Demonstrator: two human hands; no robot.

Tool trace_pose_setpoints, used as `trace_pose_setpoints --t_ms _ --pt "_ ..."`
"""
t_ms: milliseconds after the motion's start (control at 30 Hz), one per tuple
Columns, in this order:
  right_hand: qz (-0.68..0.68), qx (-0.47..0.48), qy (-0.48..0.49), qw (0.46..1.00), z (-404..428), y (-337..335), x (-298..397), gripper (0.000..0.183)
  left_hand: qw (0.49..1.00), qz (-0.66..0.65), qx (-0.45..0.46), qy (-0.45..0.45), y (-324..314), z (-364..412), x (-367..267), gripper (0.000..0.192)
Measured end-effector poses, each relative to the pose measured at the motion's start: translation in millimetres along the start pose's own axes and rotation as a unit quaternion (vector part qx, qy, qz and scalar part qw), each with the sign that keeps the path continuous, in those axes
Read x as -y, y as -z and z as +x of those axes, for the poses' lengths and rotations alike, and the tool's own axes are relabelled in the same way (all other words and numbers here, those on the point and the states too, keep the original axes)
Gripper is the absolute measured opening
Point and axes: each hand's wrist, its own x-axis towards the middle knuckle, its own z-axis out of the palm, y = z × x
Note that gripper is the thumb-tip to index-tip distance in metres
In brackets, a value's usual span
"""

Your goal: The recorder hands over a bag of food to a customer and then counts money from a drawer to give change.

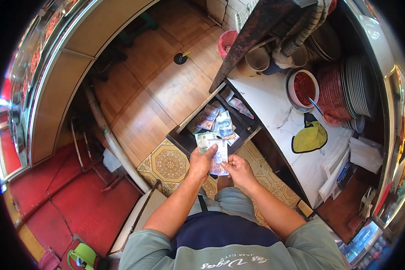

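Observation:
Several banknotes (219, 153) are fanned between my two hands, a greenish one at the left and a pale purple one in front. My left hand (201, 160) grips them from the left, its thumb pressed on top. At the lower right corner of the purple note, the fingers of my right hand (239, 168) pinch its edge. Just beyond the hands, an open wooden drawer (186, 127) holds loose banknotes (224, 122), blue, reddish and green, in a heap. A pinkish note (240, 106) lies in its right compartment, behind a divider.
On the marble-patterned counter (273, 111) at the right are a bowl of red sauce (303, 88), a yellow-green cloth (309, 136) and stacked plates (357, 89). A dark metal post (249, 40) rises by the drawer. Left, a pale pipe (104, 130) borders the tiled floor (155, 101).

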Motion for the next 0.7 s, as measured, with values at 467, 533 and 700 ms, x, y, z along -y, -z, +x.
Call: trace_pose_setpoints --t_ms 467,533,700 --pt "0.122 0.041 -0.052 0.990 23.3 -18.8 -8.6 0.030 0.998 -0.068 -0.006 0.000 32.1 -11.4 6.6 0.021" --pt "0.102 0.035 -0.061 0.992 25.5 -19.4 -14.3 0.028 0.994 -0.103 0.035 0.031 34.0 -17.7 -0.9 0.022" --pt "0.137 0.036 -0.080 0.987 28.2 -32.1 -19.5 0.027 0.996 -0.059 0.057 0.041 48.4 -16.3 14.2 0.026"
